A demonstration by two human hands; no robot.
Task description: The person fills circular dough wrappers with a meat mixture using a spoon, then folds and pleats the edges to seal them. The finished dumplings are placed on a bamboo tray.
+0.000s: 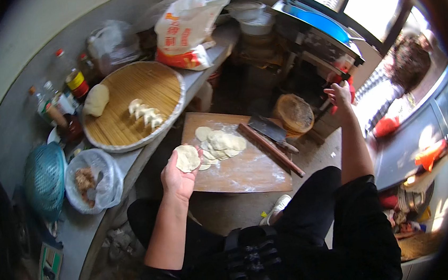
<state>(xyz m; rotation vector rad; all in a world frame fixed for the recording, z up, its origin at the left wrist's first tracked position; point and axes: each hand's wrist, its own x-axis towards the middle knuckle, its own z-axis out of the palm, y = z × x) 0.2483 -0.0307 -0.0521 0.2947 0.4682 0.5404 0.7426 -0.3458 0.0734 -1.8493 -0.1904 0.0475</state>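
Observation:
On the palm of my left hand (pixel 180 180) lies a round dough wrapper (pixel 187 158), held at its edge by the fingers. It is raised over the near left side of a floured wooden board (pixel 247 178). Several more dough wrappers (pixel 222 143) overlap in a heap on that board. A wooden rolling pin (pixel 270 148) and a cleaver (pixel 267 128) lie to the right of the heap. My right hand (pixel 340 94) is stretched far forward to the right, fingers apart, near a red item; I see nothing held in it.
On the left counter, a round bamboo tray (pixel 119 89) carries folded dumplings (pixel 146 114) and a dough lump (pixel 96 100). Nearby stand a plastic-lined bowl of filling (pixel 111 178), a blue colander (pixel 44 181), bottles (pixel 76 83) and a flour bag (pixel 186 31). Another person (pixel 386 81) is at the right.

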